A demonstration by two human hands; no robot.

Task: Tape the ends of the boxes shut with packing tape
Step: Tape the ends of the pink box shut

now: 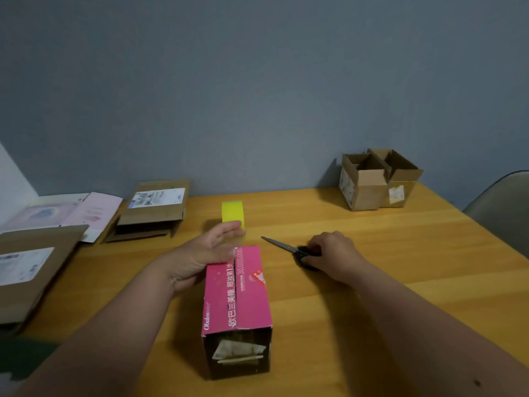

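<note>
Blurred by motion: left hand [209, 247], hiding pink box's [237, 293] far corner. Scissors' [289, 249] handles buried under right hand [332, 253].

a wooden bench [372, 253] with a warm yellow top stands against the grey wall. a pink box [237, 293] lies on it near the front, its long side running away from the edge. behind it stands a yellow tape roll [232, 211] on its rim. black-handled scissors [289, 249] lie to the right, blades pointing left. two open cardboard boxes [378, 181] stand together at the far right corner. flattened cardboard boxes [154, 210] and pale pink packaging [86, 210] lie along the left side.
</note>
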